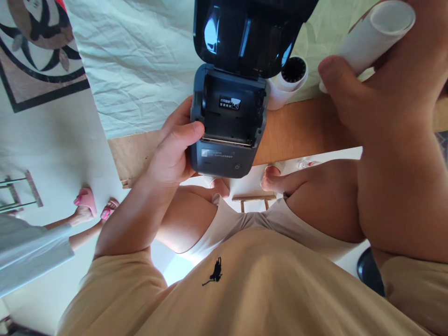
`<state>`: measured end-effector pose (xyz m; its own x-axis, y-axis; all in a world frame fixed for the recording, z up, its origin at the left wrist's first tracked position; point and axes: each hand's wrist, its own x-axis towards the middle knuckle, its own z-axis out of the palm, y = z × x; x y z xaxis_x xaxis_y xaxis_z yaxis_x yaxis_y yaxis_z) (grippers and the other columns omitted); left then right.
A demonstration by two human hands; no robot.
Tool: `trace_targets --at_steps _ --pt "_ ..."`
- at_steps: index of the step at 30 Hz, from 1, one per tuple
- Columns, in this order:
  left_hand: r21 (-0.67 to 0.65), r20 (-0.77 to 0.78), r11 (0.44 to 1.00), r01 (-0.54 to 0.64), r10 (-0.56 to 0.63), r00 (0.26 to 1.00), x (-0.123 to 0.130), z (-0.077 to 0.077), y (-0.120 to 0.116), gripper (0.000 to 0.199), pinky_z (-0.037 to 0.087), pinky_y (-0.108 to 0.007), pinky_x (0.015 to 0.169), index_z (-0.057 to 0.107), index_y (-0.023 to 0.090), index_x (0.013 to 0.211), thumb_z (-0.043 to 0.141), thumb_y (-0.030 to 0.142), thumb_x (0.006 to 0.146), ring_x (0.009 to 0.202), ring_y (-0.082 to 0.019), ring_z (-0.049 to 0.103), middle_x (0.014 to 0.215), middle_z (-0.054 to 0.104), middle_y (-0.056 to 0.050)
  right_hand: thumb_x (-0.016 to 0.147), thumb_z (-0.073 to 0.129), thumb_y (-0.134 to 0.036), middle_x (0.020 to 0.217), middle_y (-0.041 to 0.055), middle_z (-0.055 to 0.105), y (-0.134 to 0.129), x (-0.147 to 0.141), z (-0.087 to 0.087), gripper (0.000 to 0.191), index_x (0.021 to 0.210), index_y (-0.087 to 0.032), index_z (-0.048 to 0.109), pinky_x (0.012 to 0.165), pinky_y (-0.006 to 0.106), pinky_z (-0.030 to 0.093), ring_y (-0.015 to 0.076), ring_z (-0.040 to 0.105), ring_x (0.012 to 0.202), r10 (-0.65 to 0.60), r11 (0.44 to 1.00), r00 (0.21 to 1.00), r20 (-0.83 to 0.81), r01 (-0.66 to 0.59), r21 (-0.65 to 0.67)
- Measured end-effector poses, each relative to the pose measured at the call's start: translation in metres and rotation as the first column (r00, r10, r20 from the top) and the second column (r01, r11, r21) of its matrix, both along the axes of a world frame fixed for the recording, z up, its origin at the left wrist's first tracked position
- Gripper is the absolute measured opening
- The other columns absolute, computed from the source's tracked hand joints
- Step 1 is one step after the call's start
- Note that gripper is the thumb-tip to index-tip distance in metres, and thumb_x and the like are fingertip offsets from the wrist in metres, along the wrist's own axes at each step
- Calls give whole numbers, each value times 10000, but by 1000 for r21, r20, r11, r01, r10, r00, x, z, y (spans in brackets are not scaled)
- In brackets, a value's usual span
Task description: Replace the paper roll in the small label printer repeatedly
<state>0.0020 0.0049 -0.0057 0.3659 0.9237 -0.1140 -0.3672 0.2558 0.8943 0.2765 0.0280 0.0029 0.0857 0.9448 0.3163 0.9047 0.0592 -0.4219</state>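
A dark label printer point(227, 121) is gripped in my left hand point(175, 149), the thumb on its left rim and the fingers behind. Its glossy black lid point(248, 35) is flipped up, and a small label with white print shows inside the bare compartment. To the right, my right hand point(378, 98) is closed round a white paper roll point(371, 37), held tilted above the table; most of its fingers are hidden behind the roll. Just beside the printer a second white roll with a black core point(287, 81) stands on the table.
A pale green cloth point(136, 70) covers the wooden table point(304, 126), whose front edge is bare wood. At far left another person's legs in pink slippers point(86, 203) stand near a metal rack point(21, 193). A patterned mat point(42, 46) lies on the floor.
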Motion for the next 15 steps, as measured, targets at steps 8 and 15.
trace_targets --at_steps 8,15 --pt "-17 -74 999 51 -52 996 2 10 -1 421 572 -338 578 530 116 1127 528 428 844 749 -240 714 923 679 -99 706 717 -477 1041 60 625 5 2 3 600 1191 -145 601 791 304 397 148 567 873 -25 995 999 -29 22 -95" --pt "-20 -37 1000 15 -15 999 0 6 -2 382 487 -254 473 559 120 1112 526 384 838 568 -144 630 877 675 -85 682 704 -350 1262 103 576 -2 6 -4 677 1288 -106 525 1000 364 434 249 581 1123 66 997 997 -26 -65 36"
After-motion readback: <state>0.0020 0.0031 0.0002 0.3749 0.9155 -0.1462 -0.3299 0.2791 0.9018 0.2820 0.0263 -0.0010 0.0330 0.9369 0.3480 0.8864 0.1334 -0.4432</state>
